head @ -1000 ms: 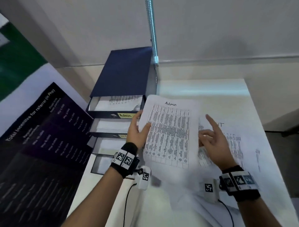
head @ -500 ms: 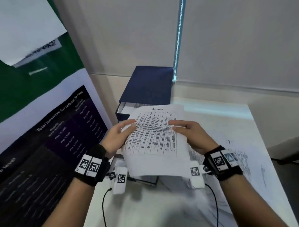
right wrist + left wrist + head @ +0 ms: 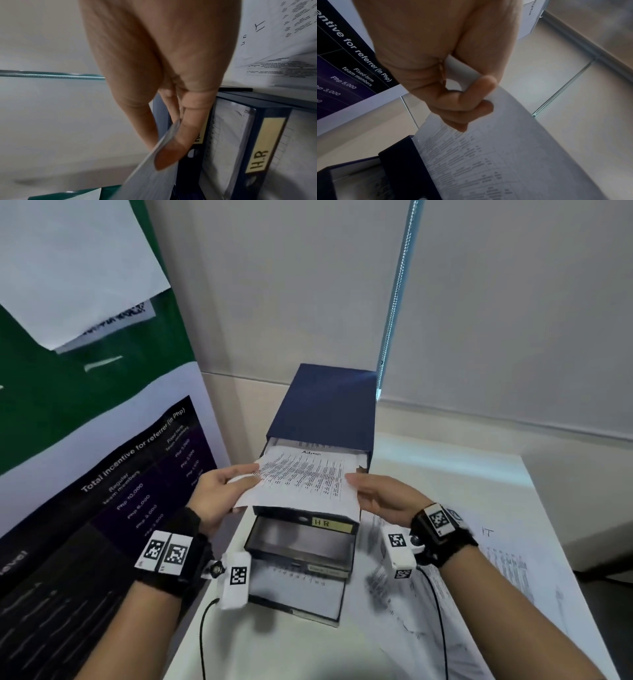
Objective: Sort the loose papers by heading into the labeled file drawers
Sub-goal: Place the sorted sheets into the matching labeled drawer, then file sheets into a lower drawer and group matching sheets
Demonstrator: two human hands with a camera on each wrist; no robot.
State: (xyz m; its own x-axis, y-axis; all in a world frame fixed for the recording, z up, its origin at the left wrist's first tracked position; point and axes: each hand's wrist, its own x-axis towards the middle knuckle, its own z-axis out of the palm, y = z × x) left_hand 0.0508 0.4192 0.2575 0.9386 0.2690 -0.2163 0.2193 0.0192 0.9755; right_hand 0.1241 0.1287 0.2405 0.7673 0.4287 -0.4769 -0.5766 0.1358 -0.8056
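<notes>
Nearest, at the table's (image 3: 445, 628) right side, loose papers (image 3: 507, 570) spread out, one headed "IT", waiting their turn. Toward the table's left edge, a dark blue drawer unit (image 3: 325, 412) with several drawers pulled out in steps: lowest in view, one holding printed sheets; above it the drawer labelled "HR" (image 3: 301, 537), dark inside as seen from the head camera. Over these, a printed sheet headed "Admin" (image 3: 305, 481), held at both side edges and angled into the open top drawer (image 3: 363, 462), its far end already over sheets lying there, its near end overhanging the drawer front and sagging. Left hand (image 3: 219, 498) closed on the sheet's left edge, thumb above and fingers (image 3: 471, 97) curled beneath. Right hand (image 3: 383, 499) pinching the right edge, a fingertip (image 3: 173, 152) flat under the paper and thumb on the other side. Top drawer's label hidden by the sheet, so matching heading to drawer cannot be confirmed here. Judged as filing the Admin sheet, partway in. Next move likely calls for sliding it forward and level until the near edge drops behind the drawer front, then letting go without creasing the bowed middle, and picking another page from the pile. Beyond, pale wall and a bead chain (image 3: 394, 302) hanging down.
</notes>
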